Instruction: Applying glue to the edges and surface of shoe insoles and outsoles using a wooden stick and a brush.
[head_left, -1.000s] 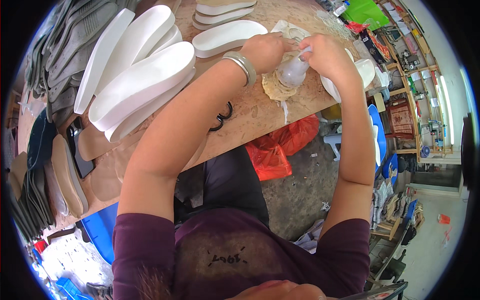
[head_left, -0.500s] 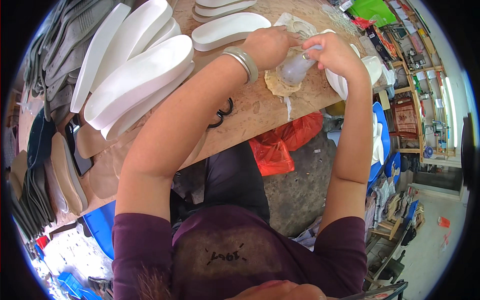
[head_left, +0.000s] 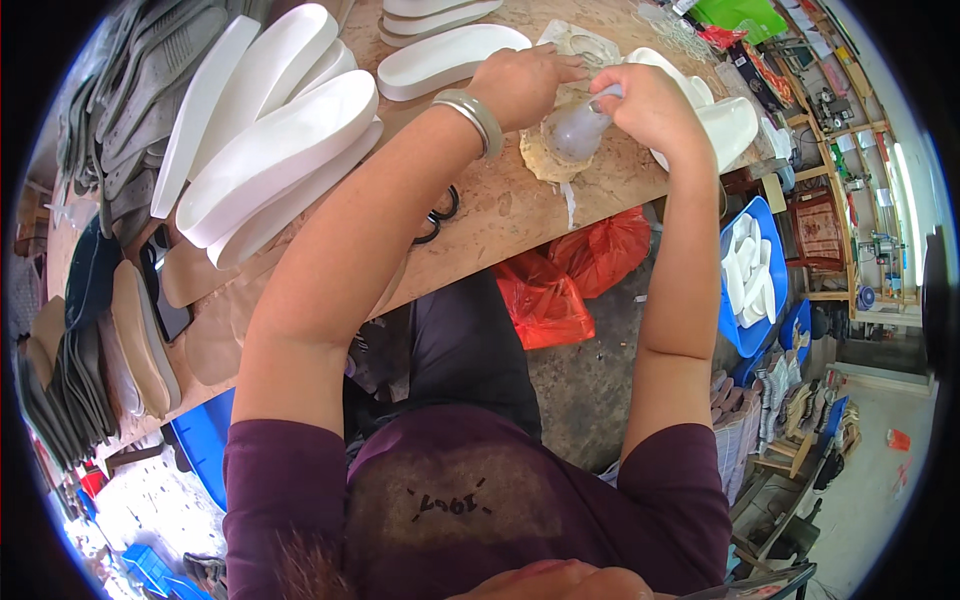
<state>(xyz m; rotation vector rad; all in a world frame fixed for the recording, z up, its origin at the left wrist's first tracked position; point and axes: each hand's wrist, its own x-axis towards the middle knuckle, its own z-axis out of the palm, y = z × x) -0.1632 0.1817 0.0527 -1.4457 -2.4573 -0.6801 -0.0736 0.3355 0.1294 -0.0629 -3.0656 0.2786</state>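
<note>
My right hand [head_left: 655, 108] is closed around the narrow end of a translucent whitish bottle [head_left: 578, 132]. Its wide end rests tilted on a yellowish crusted pad [head_left: 540, 160] that looks like dried glue. To the left of the bottle is my left hand [head_left: 518, 88], wearing a bracelet, its fingers stretched to the right over the bottle's far side. They come close to a clear, stained tray [head_left: 580, 42]; whether they touch anything is hidden. White shoe soles [head_left: 450, 62] lie just beyond my left hand, and more white soles [head_left: 725, 130] lie beside my right wrist.
Large white soles [head_left: 280, 165] and grey soles [head_left: 150, 80] are piled at the left. Black-handled scissors [head_left: 440, 215] lie under my left forearm. Red plastic bags [head_left: 570, 290] are below the table edge. A blue bin [head_left: 758, 325] with white pieces stands at right.
Both hands and the bottle appear slightly further left in the view, as does the table; the view itself has shifted. My right hand still grips the bottle's narrow end.
</note>
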